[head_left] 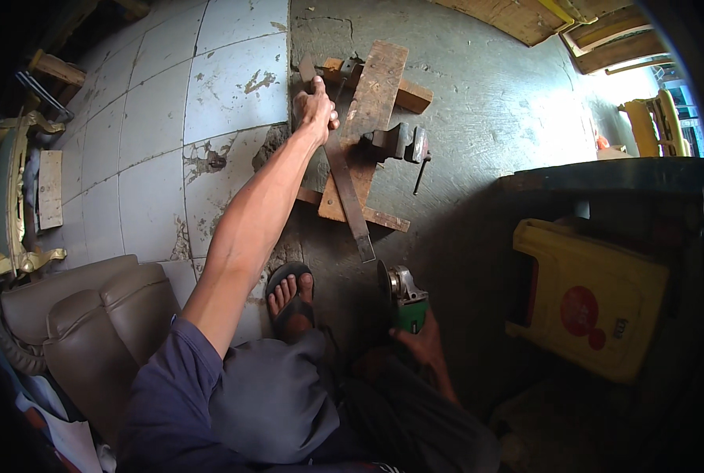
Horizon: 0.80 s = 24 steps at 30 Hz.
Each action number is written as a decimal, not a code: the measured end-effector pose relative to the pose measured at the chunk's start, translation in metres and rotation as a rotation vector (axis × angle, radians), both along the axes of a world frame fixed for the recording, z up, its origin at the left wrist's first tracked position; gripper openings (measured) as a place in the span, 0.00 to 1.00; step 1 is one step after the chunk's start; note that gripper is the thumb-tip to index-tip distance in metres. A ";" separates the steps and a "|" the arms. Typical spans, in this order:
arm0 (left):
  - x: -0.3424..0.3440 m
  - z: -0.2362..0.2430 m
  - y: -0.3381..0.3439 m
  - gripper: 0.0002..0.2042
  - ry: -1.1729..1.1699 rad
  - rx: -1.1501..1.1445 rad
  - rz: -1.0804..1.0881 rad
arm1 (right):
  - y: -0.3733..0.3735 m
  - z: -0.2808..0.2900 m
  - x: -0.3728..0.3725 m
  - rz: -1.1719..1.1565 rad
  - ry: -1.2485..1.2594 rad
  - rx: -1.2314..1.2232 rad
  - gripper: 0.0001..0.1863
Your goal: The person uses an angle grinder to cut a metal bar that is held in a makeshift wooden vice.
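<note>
While a brown padded seat (91, 315) sits at the lower left beside the person's bent knee, the left hand (315, 106) stretches far forward and closes its fingers around the upper end of a long flat metal bar (344, 177). The bar slants down across a wooden plank (367, 118) lying on the concrete floor (486, 118), just left of a small bench vise (399, 143) fixed to that plank. A sandalled foot (290, 296) rests below the bar's lower end. To its right, the right hand (421, 340) grips the green body of an angle grinder (403, 296), its disc near the bar's tip. A yellow plastic stool (588, 296) lies farther right.
</note>
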<state>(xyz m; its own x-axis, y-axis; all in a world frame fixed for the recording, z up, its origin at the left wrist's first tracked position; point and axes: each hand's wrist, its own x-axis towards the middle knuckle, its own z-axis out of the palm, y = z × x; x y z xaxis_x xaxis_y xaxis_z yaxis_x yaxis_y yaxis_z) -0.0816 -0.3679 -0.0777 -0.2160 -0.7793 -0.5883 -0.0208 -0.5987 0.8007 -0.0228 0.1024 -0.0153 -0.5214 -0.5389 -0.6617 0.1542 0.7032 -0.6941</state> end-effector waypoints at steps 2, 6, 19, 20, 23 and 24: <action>0.002 -0.002 -0.004 0.24 0.009 0.001 -0.028 | -0.003 0.001 0.002 0.007 -0.001 0.004 0.41; -0.006 0.000 0.000 0.24 -0.022 -0.003 -0.043 | -0.002 0.000 0.004 0.022 -0.003 0.029 0.41; -0.009 0.008 0.004 0.23 -0.036 -0.007 -0.059 | -0.002 -0.004 0.007 0.051 0.057 0.013 0.38; -0.009 0.008 0.003 0.23 -0.029 -0.008 -0.057 | -0.003 -0.003 0.007 0.049 0.053 0.015 0.38; -0.009 0.007 0.005 0.23 -0.014 -0.010 -0.055 | -0.006 -0.001 0.007 0.042 0.046 0.023 0.38; -0.010 0.007 0.006 0.23 -0.013 -0.010 -0.057 | -0.005 0.000 0.006 0.042 0.047 0.026 0.38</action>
